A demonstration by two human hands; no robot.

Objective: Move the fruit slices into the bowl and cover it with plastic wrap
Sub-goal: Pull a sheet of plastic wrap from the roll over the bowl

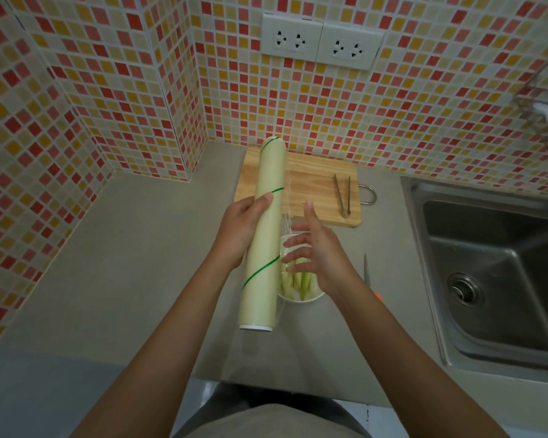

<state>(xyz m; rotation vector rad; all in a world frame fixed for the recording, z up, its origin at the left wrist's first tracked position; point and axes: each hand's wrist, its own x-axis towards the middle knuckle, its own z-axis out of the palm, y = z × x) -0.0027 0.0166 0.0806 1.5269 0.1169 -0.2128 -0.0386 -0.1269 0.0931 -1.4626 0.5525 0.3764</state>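
A person's left hand (241, 229) grips a long pale-green roll of plastic wrap (263, 235), its axis running away from the body, just left of the white bowl of pale green fruit slices (298, 281) near the grey desk's (133, 248) front edge. The right hand (314, 245), fingers spread, hovers over the bowl at the film's loose edge.

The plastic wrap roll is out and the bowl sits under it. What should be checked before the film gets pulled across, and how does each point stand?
1. Fruit slices in the bowl: ok; the cutting board shows none.
2. Plastic wrap roll held firmly: ok, the left hand grips its middle.
3. Film edge started: ok, a clear strip hangs beside the roll.
4. Right hand gripping the film: cannot tell; its spread fingers are at the film.
5. Bowl rim free of obstructions: cannot tell, hand and roll hide part.
6. Knife away from the hands: ok, it lies right of the bowl.
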